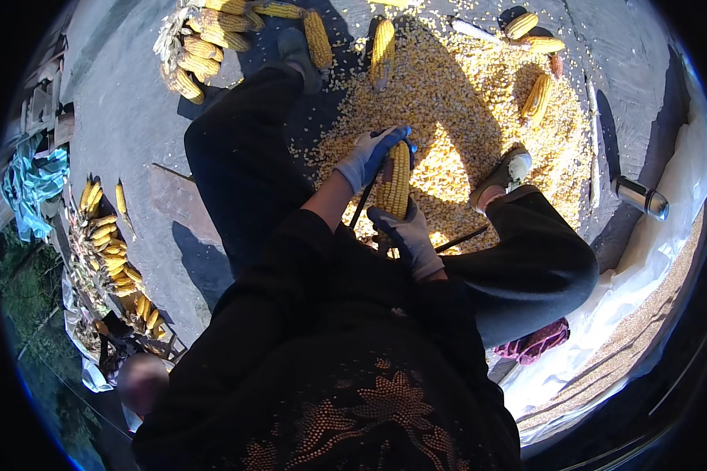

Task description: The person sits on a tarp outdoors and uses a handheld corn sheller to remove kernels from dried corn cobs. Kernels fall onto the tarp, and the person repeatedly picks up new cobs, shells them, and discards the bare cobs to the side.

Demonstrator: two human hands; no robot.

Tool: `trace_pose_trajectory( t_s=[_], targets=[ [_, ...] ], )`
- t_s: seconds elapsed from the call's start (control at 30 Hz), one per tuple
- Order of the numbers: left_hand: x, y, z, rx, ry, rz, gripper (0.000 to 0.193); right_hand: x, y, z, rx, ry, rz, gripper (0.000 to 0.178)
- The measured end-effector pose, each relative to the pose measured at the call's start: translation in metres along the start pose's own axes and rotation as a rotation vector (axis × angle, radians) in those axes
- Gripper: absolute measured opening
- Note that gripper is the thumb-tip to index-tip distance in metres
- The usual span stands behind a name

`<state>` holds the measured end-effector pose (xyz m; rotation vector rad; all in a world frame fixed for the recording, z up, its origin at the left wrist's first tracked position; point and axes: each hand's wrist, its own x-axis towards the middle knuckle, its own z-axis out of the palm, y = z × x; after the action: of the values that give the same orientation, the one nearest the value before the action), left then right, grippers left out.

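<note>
A yellow ear of corn (397,182) stands nearly upright between my two gloved hands, above my lap. My left hand (375,153), in a light grey and blue glove, is closed around its upper end. Lower down, my right hand (408,233) grips the other end, its glove grey with a dark palm. A dark, thin-legged thing just below the ear is mostly hidden by my hands. Beyond them spreads a wide pile of loose corn kernels (448,86), with another ear (382,51) lying on it.
More ears in husks (208,39) lie at the far left, and a heap of ears (114,251) lines the left side. A metal flask (642,196) lies at the right beside white sheeting (605,314). My shoe (509,170) rests at the kernels' edge. Another person sits at the lower left.
</note>
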<state>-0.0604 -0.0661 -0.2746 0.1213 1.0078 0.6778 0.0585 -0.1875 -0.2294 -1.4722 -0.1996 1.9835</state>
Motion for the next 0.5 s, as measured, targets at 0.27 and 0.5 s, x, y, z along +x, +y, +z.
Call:
trace_pose_trajectory(
  t_s=[0.27, 0.5],
  targets=[
    [-0.002, -0.002, 0.007, 0.056, 0.129, -0.099, 0.04, 0.021, 0.006, 0.006, -0.924, 0.425, -0.147, 0.061],
    [-0.001, 0.0, -0.002, 0.13, 0.085, -0.187, 0.046, 0.012, 0.001, 0.013, -0.62, 0.289, 0.171, 0.06]
  ],
)
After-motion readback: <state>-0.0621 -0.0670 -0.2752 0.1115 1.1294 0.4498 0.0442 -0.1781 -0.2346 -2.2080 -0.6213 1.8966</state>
